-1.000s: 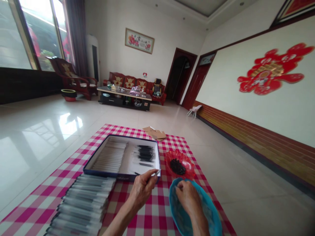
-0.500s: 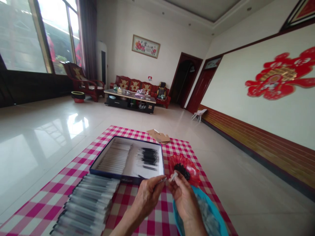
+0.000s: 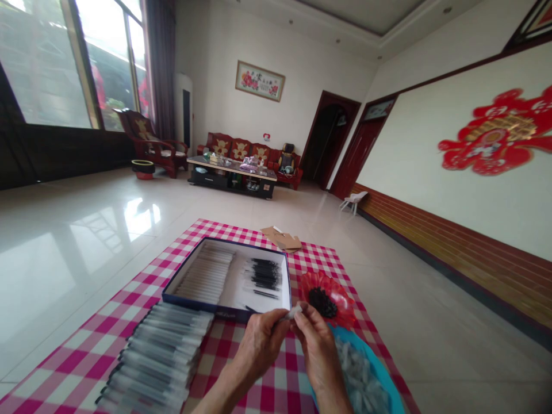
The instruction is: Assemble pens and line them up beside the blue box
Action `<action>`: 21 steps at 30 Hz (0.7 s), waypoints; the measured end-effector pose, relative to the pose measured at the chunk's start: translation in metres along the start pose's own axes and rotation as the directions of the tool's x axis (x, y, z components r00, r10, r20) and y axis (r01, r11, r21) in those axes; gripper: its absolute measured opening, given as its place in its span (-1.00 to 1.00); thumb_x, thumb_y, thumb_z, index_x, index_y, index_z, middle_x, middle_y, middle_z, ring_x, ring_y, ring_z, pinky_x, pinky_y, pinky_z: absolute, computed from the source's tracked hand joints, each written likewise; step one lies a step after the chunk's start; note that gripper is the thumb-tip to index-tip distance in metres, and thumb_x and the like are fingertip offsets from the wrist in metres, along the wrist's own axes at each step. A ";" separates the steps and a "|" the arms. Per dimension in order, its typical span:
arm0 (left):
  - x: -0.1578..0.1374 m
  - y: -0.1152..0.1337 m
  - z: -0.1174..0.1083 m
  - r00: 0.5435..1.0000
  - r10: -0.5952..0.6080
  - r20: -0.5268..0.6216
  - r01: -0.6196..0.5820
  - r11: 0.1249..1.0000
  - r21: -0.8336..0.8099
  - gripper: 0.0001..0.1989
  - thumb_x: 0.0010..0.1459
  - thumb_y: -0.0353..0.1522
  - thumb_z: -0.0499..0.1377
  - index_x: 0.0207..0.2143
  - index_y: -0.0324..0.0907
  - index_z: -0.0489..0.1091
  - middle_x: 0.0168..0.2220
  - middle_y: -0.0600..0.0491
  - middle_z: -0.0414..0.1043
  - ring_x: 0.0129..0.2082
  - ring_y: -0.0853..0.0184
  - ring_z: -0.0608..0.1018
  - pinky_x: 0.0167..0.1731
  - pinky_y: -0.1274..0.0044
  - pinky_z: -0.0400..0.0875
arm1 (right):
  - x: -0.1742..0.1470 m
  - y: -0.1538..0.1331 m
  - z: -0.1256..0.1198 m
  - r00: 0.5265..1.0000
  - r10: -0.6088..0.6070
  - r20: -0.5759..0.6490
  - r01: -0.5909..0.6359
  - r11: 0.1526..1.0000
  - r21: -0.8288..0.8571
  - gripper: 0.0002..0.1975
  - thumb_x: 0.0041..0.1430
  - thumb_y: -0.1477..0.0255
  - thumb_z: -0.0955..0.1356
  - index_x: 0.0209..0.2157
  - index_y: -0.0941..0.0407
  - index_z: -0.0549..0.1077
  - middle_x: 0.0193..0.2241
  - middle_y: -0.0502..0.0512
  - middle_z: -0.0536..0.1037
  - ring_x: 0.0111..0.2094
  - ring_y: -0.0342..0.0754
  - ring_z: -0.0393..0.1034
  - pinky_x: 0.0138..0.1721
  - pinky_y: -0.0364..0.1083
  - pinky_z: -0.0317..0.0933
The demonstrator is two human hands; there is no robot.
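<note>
My left hand (image 3: 260,340) is closed around a pen, mostly hidden by the fingers. Pinched in my right hand (image 3: 318,348) is a whitish pen cap (image 3: 295,312), which meets the pen's end between both hands; how far it covers the tip I cannot tell. Left of my hands lies a stack of capped pens (image 3: 157,356) with clear barrels. Beyond stands a shallow blue-edged box (image 3: 235,314) holding clear pen barrels (image 3: 204,273) and dark refills (image 3: 265,274). Under and beside my right wrist is a blue basin (image 3: 390,382) of translucent caps (image 3: 364,376).
A red flower-shaped dish (image 3: 345,305) with small black parts (image 3: 322,302) sits past my right hand. Flat cardboard pieces (image 3: 282,238) lie at the far edge of the checkered tablecloth (image 3: 317,259). Across the floor stand a coffee table (image 3: 233,167) and a wooden sofa (image 3: 219,141).
My right hand has brought the pen cap left to the pen in my left hand, so the gap between them has closed. The view has shifted slightly.
</note>
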State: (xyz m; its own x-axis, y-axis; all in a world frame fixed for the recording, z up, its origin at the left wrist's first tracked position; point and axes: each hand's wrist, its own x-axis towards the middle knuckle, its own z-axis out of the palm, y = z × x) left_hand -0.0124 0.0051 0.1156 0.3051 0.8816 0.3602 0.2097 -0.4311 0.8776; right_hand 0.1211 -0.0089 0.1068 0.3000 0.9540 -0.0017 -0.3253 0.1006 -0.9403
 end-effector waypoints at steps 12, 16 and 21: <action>0.004 -0.006 0.003 0.912 -0.256 0.321 0.398 0.744 -0.536 -0.52 0.00 0.00 0.15 -0.62 -0.27 0.38 -0.80 0.20 0.09 -0.78 0.54 0.09 -0.72 0.62 -0.08 | -0.006 -0.001 0.003 0.982 0.062 0.178 -0.091 0.982 0.162 -0.70 0.07 0.29 0.42 -0.14 0.04 0.42 -0.27 0.07 0.60 -0.32 -0.02 0.48 -0.33 -0.08 0.32; 0.004 -0.006 0.006 0.915 -0.263 0.305 0.397 0.715 -0.576 -0.52 -0.02 0.01 0.16 -0.66 -0.23 0.31 -0.80 0.20 0.09 -0.78 0.54 0.09 -0.73 0.61 -0.09 | -0.008 0.000 0.012 0.984 0.064 0.166 -0.096 0.976 0.195 -0.68 0.06 0.26 0.42 -0.14 0.06 0.46 -0.28 0.09 0.60 -0.30 0.02 0.49 -0.35 -0.05 0.34; 0.003 -0.018 0.014 0.972 -0.219 0.090 0.237 0.900 -0.366 -0.50 0.10 -0.01 0.07 -0.66 -0.22 0.29 -0.79 0.20 0.07 -0.74 0.51 0.13 -0.69 0.62 0.01 | -0.006 0.008 0.021 0.997 0.060 0.039 -0.065 0.986 0.156 -0.67 -0.02 0.20 0.45 -0.23 0.10 0.52 -0.26 0.12 0.62 -0.18 0.09 0.48 -0.21 0.03 0.36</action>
State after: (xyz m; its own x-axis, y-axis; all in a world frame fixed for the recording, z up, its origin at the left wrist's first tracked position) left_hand -0.0028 0.0125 0.0964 0.3347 0.9334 0.1294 -0.0794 -0.1089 0.9909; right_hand 0.0982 -0.0083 0.1064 0.2451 0.9685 -0.0446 -0.4802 0.0813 -0.8734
